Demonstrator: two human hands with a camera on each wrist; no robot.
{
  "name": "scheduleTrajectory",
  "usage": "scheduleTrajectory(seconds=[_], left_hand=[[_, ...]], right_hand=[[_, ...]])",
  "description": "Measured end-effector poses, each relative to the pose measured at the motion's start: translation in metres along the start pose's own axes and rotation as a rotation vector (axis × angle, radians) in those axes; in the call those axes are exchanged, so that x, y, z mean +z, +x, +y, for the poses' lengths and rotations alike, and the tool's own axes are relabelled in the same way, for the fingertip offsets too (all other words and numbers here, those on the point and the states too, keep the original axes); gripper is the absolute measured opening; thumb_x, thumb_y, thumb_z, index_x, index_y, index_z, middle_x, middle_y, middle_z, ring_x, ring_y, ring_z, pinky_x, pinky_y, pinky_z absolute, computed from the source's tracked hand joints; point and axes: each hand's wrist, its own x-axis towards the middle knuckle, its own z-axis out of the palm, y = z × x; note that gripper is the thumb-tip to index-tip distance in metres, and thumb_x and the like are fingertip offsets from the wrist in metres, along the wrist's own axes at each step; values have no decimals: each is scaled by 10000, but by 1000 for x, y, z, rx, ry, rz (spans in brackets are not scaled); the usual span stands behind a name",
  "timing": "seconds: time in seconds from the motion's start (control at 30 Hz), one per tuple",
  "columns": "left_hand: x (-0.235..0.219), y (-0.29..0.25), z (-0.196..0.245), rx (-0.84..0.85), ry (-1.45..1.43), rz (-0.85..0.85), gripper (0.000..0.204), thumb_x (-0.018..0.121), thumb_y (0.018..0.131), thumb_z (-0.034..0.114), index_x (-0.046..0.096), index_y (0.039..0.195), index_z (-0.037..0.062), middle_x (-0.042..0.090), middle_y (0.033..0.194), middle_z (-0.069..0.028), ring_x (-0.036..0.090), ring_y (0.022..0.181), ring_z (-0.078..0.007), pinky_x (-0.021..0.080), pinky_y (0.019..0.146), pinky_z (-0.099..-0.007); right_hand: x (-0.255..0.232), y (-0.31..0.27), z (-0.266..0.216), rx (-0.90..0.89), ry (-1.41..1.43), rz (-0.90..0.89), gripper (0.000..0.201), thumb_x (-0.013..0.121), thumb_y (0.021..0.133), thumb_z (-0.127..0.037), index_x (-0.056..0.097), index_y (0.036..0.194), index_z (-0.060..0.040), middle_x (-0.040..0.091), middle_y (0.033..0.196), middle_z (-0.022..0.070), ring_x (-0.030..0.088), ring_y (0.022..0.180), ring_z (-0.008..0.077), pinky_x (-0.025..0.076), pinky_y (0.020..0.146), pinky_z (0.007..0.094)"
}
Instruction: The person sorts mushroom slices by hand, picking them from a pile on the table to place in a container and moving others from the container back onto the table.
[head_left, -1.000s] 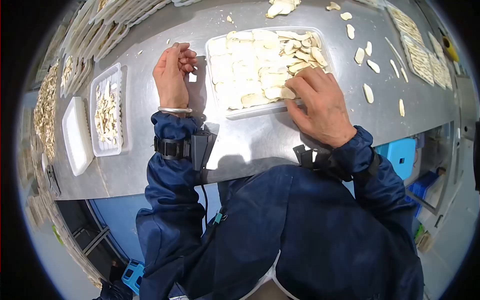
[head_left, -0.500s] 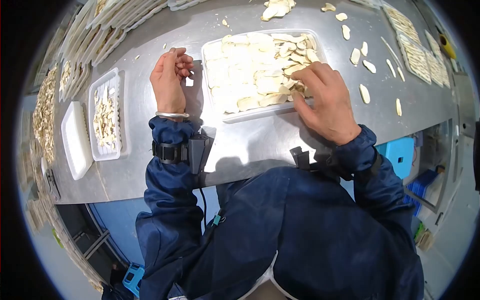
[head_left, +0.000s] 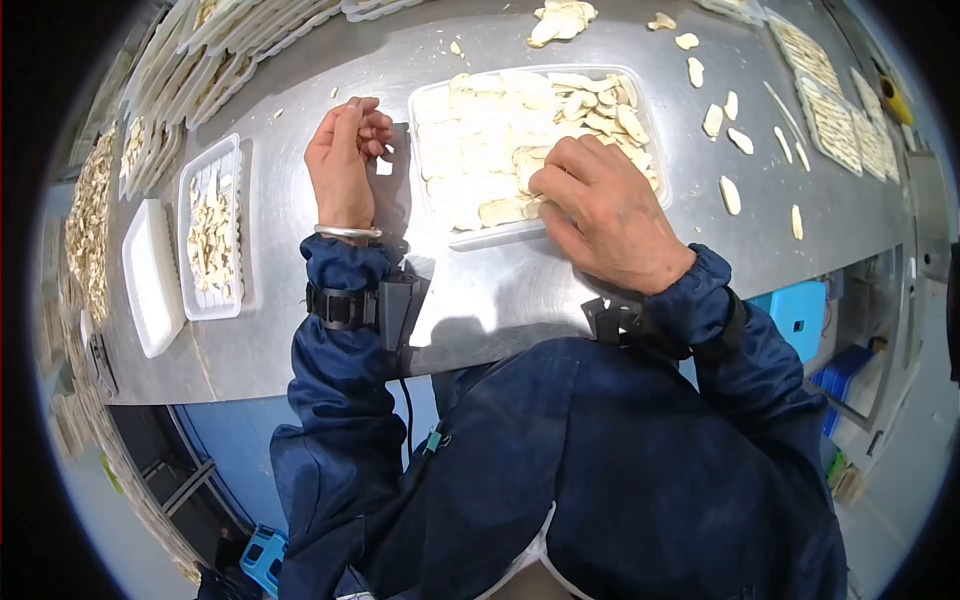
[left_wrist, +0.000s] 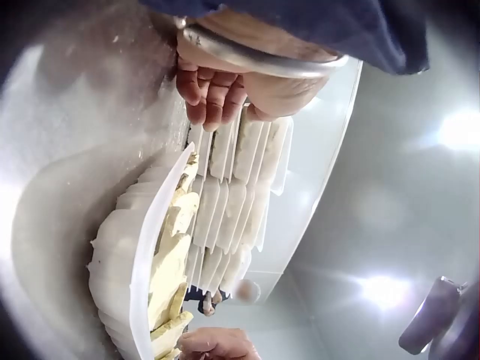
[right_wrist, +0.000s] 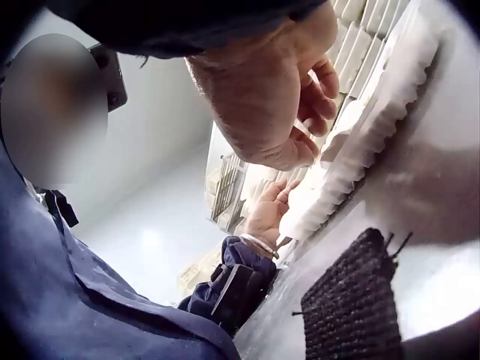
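A clear plastic tray (head_left: pixel 664 170) lies in front of me, filled with pale mushroom slices (head_left: pixel 480 130). Those on the left and middle lie flat in rows; at the upper right they are heaped loosely. My right hand (head_left: pixel 612 215) is over the tray's near edge, fingers bent down and pinching a mushroom slice (right_wrist: pixel 334 147), mostly hidden by the hand. Left of the tray, my left hand (head_left: pixel 342 165) hangs with loosely curled fingers and holds nothing. The left wrist view shows that hand (left_wrist: pixel 217 86) beyond the end of the tray (left_wrist: pixel 141 262).
A smaller white tray (head_left: pixel 238 225) with mushroom bits stands at the left, beside another white tray (head_left: pixel 150 280). Filled trays (head_left: pixel 200 90) are stacked at the back left. Loose slices (head_left: pixel 730 195) are scattered at right, near more filled trays (head_left: pixel 830 125). A slice pile (head_left: pixel 562 22) lies behind.
My right hand went from the near row to the loose slices at the tray's right, then came back left to the near row. My left hand has stayed almost still.
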Motion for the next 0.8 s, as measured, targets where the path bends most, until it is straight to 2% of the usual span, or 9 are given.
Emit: scheduleTrajectory(seconds=[0.4, 0.5, 0.67, 0.8], left_hand=[[0, 0, -1, -7, -3, 3, 250, 530, 951, 194, 632, 963, -34, 617, 764, -58, 523, 618, -77, 433, 574, -192], [2, -1, 1, 0, 50, 30, 251, 523, 947, 193, 630, 969, -34, 598, 774, -45, 492, 616, -69, 406, 563, -187], [4, -3, 2, -5, 51, 18, 250, 529, 956, 209, 624, 988, -20, 582, 774, -34, 485, 631, -63, 385, 559, -174], [2, -2, 2, -10, 72, 21, 256, 505, 970, 214, 623, 998, -12, 594, 786, -34, 493, 627, -63, 385, 558, -177]], right_hand=[[2, 1, 7, -46, 73, 7, 167, 579, 689, 6, 516, 840, -22, 475, 841, 117, 497, 785, 295, 419, 676, 388], [-2, -1, 9, -48, 112, -9, 167, 583, 688, 0, 510, 836, -21, 476, 843, 119, 497, 784, 299, 418, 681, 393], [-23, -5, 11, -100, 104, 89, 155, 593, 696, 0, 510, 823, -29, 505, 827, 111, 509, 765, 294, 405, 670, 367], [-57, -25, 34, 89, -20, 321, 145, 612, 698, 0, 547, 822, -36, 570, 772, 91, 561, 715, 279, 422, 649, 352]])
